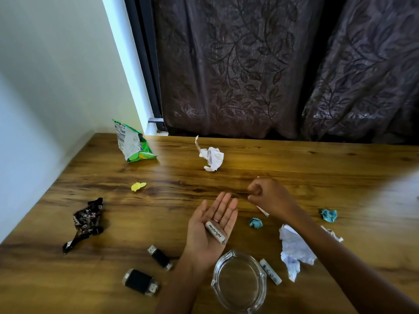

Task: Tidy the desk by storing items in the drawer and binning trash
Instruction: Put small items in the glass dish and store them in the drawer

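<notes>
White battery (216, 232) lies diagonally across the flat, upturned left hand (212, 225); a second battery (270, 271) rests on the counter (294, 164) beneath the right hand's (269, 196) forearm, that hand's fingers curled, contents unclear.

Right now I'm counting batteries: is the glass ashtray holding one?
No, the glass ashtray is empty; one battery lies on the open left hand, another beside the ashtray.

Home room: wooden desk (294, 159) against pale wall (56, 75), dark leaf-patterned curtains (238, 64) behind.
</notes>
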`<state>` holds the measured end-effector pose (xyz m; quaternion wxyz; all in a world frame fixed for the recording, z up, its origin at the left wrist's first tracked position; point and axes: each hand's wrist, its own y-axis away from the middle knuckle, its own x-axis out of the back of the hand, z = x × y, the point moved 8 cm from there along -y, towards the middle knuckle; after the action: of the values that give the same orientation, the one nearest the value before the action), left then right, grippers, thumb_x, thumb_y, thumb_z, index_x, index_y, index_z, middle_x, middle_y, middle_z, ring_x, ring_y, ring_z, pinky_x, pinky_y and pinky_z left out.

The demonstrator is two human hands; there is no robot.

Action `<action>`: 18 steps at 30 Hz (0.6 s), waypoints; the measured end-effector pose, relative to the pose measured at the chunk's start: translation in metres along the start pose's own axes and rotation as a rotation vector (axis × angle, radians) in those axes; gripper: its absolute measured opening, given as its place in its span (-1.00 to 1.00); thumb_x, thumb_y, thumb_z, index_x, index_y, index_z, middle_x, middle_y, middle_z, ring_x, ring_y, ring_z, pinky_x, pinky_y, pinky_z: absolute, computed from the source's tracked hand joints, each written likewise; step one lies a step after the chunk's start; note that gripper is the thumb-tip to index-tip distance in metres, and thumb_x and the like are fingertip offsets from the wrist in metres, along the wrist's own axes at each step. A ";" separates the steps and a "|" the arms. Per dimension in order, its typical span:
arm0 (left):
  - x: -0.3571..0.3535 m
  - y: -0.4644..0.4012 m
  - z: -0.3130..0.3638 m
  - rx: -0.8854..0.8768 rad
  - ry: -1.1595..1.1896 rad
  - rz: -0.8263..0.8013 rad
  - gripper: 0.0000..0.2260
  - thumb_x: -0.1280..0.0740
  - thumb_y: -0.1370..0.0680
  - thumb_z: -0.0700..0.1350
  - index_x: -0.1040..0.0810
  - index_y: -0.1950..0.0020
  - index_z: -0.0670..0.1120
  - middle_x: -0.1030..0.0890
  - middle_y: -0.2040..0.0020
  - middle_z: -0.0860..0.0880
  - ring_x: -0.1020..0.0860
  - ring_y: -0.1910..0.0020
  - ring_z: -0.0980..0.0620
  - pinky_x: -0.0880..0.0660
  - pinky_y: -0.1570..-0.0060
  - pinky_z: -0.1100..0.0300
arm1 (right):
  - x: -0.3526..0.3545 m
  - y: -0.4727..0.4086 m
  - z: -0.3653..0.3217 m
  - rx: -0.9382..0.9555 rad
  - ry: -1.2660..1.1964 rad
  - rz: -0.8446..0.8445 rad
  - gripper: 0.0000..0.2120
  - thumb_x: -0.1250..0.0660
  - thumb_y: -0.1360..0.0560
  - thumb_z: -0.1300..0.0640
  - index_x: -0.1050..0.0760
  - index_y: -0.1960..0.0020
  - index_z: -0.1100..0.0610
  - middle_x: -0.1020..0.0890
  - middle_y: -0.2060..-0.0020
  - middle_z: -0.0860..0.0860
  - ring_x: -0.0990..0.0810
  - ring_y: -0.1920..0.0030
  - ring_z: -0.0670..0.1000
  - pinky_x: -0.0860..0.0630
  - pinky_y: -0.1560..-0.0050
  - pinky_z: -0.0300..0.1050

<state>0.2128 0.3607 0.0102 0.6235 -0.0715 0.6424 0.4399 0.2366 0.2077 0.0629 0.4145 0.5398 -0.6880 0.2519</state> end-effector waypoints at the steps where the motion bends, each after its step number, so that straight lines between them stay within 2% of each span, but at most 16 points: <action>1: 0.001 0.000 0.000 -0.003 -0.004 0.007 -0.64 -0.15 -0.61 -0.02 -0.53 -0.23 -0.23 -0.62 -0.16 -0.20 -0.62 -0.10 -0.14 -0.54 -0.05 -0.07 | -0.006 -0.005 0.013 -0.029 0.088 -0.014 -0.78 -0.36 -0.48 0.14 -0.55 -0.12 0.12 -0.63 -0.02 0.05 -0.58 0.00 -0.01 -0.47 0.06 -0.16; 4: 0.007 -0.001 0.000 -0.016 -0.029 0.037 -0.65 -0.16 -0.60 -0.04 -0.53 -0.24 -0.22 -0.63 -0.15 -0.19 -0.62 -0.10 -0.13 -0.53 -0.14 -0.02 | -0.024 -0.013 0.036 -0.050 0.271 -0.043 -0.80 -0.35 -0.49 0.10 -0.56 -0.10 0.10 -0.63 -0.03 0.06 -0.59 -0.01 0.03 -0.46 0.11 -0.16; 8: 0.011 -0.001 -0.001 -0.023 -0.025 0.050 -0.66 -0.18 -0.58 -0.05 -0.53 -0.24 -0.22 -0.62 -0.16 -0.18 -0.61 -0.11 -0.14 -0.44 -0.23 -0.02 | -0.030 -0.015 0.041 -0.041 0.246 -0.002 -0.77 -0.39 -0.47 0.14 -0.57 -0.12 0.11 -0.64 -0.04 0.04 -0.60 0.01 0.00 -0.45 0.13 -0.20; 11: 0.013 -0.001 0.000 -0.039 -0.026 0.061 -0.67 -0.18 -0.59 -0.06 -0.53 -0.22 -0.23 -0.63 -0.15 -0.19 -0.61 -0.10 -0.15 -0.43 -0.23 -0.02 | -0.022 -0.011 0.030 -0.045 0.026 0.008 -0.78 -0.41 -0.43 0.22 -0.60 -0.07 0.15 -0.61 0.15 -0.02 -0.54 0.20 -0.10 -0.40 0.28 -0.29; 13: 0.015 -0.001 0.001 -0.050 -0.031 0.071 -0.68 -0.18 -0.59 -0.07 -0.53 -0.21 -0.23 -0.64 -0.13 -0.19 -0.62 -0.08 -0.15 -0.43 -0.23 -0.01 | -0.013 -0.002 0.010 -0.008 -0.181 0.004 -0.77 -0.43 -0.40 0.23 -0.61 -0.06 0.15 -0.59 0.23 -0.05 -0.53 0.26 -0.12 -0.43 0.28 -0.30; 16: 0.018 -0.003 0.000 -0.053 -0.044 0.092 -0.68 -0.19 -0.60 -0.04 -0.54 -0.19 -0.24 -0.66 -0.06 -0.19 -0.66 -0.01 -0.12 -0.51 -0.15 0.01 | -0.012 0.018 -0.030 0.068 -0.374 -0.145 -0.81 -0.44 -0.41 0.19 -0.61 -0.02 0.08 -0.63 0.22 -0.01 -0.58 0.21 -0.08 -0.52 0.23 -0.22; 18: 0.019 -0.003 -0.003 -0.040 -0.049 0.103 -0.67 -0.21 -0.59 -0.03 -0.55 -0.17 -0.25 -0.67 0.00 -0.21 -0.67 0.06 -0.12 -0.56 -0.05 0.01 | -0.022 0.031 -0.050 0.124 -0.401 -0.278 -0.82 -0.44 -0.41 0.18 -0.62 -0.02 0.08 -0.66 0.22 0.01 -0.60 0.23 -0.08 -0.52 0.25 -0.26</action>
<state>0.2087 0.3654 -0.0080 0.6142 -0.0400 0.6208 0.4856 0.2236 0.2684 0.0736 0.2665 0.6928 -0.6588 0.1223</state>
